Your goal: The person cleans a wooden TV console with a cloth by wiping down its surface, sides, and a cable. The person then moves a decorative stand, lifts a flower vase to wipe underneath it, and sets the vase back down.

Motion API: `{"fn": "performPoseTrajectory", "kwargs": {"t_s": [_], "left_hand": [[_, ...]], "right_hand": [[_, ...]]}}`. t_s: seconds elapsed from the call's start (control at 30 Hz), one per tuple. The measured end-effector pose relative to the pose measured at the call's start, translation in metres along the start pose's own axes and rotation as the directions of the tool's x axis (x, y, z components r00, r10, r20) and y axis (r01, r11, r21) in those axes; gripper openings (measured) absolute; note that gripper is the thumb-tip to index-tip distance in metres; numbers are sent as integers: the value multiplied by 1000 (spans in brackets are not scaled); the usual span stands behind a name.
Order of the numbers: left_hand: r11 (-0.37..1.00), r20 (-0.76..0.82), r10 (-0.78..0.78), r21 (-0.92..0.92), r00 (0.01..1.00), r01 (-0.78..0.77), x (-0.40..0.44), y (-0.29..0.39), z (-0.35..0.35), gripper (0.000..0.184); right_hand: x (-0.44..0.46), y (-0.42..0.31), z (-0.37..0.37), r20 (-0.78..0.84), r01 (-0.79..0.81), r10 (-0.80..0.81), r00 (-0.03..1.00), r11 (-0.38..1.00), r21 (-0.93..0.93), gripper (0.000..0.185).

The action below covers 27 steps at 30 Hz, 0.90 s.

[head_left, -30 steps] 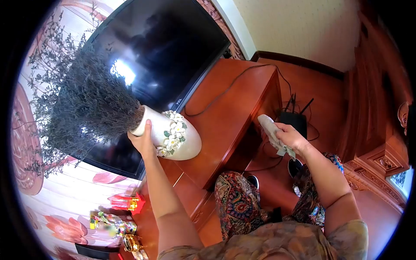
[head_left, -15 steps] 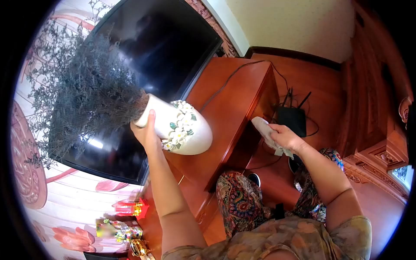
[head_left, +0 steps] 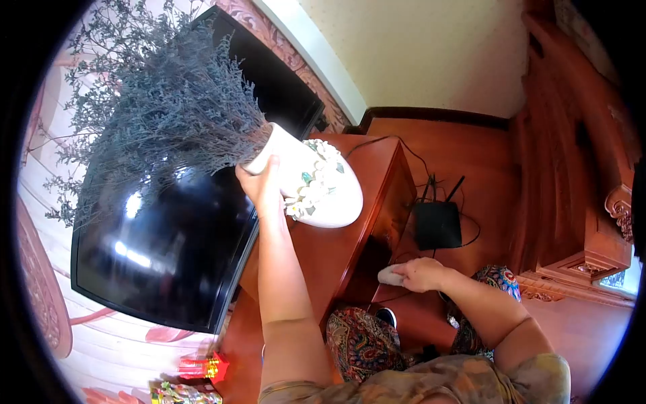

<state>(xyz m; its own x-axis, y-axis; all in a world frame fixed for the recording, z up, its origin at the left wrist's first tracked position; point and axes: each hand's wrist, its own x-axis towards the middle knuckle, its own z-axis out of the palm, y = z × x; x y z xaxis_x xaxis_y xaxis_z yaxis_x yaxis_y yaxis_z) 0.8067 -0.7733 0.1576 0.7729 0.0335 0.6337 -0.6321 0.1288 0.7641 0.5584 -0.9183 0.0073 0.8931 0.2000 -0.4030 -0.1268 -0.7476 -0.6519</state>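
A white vase (head_left: pixel 296 159) with raised white flowers and green leaves tilts over the wooden cabinet top (head_left: pixel 303 259). My left hand (head_left: pixel 261 185) grips it near the neck, thumb along its side. Dried blue-grey flowers (head_left: pixel 182 111) fan out of its mouth toward the upper left, in front of the television. Lower on the right, my right hand (head_left: pixel 424 274) is closed on a light grey cloth (head_left: pixel 391 275), held in front of the cabinet and apart from the vase. Whether the vase's base touches the cabinet, I cannot tell.
Behind the vase stands a large black television (head_left: pixel 168 249). A black router (head_left: pixel 437 223) with antennas and cables lies on the floor beyond the cabinet. Carved wooden furniture (head_left: pixel 572 168) is at the right. A red and gold ornament (head_left: pixel 214 367) stands at the lower left.
The vase and my left hand sit further right in view, partly because the view has shifted. My right hand with the cloth has dropped lower and away from the cabinet's edge.
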Motion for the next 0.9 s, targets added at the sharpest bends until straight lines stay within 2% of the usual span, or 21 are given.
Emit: {"fn": "performPoseTrajectory", "kwargs": {"t_s": [0.07,0.13,0.2,0.33,0.37,0.57,0.67,0.77,0.9], "left_hand": [[996,29,-67,-60,997,69,5,-4,16,62],[992,67,-83,-85,994,89,10,-12,31,64],[993,73,-49,-100,996,56,14,-21,47,66],[995,76,-19,-95,997,26,20,-36,72,71],[995,84,-20,-100,996,28,21,-40,76,71],[997,74,-21,-67,997,26,22,-50,88,75],[998,75,-3,-55,997,8,23,-51,92,75],[1000,57,20,-8,998,-20,23,-55,94,77],[994,19,34,106,999,-36,29,-63,95,83]], "right_hand": [[6,7,10,2,11,-11,1000,1000,-24,39],[9,5,8,28,-1,2,1000,1000,-26,34],[10,2,8,46,-9,16,999,990,-141,30],[10,1,8,18,76,-74,997,994,-83,28],[11,0,4,102,68,-61,993,995,-71,28],[18,5,20,27,38,-34,999,989,-141,24],[12,2,16,53,57,-50,997,986,-155,23],[18,12,31,-2,114,-116,993,974,-198,23],[14,7,25,46,75,-67,997,979,-190,23]]}}
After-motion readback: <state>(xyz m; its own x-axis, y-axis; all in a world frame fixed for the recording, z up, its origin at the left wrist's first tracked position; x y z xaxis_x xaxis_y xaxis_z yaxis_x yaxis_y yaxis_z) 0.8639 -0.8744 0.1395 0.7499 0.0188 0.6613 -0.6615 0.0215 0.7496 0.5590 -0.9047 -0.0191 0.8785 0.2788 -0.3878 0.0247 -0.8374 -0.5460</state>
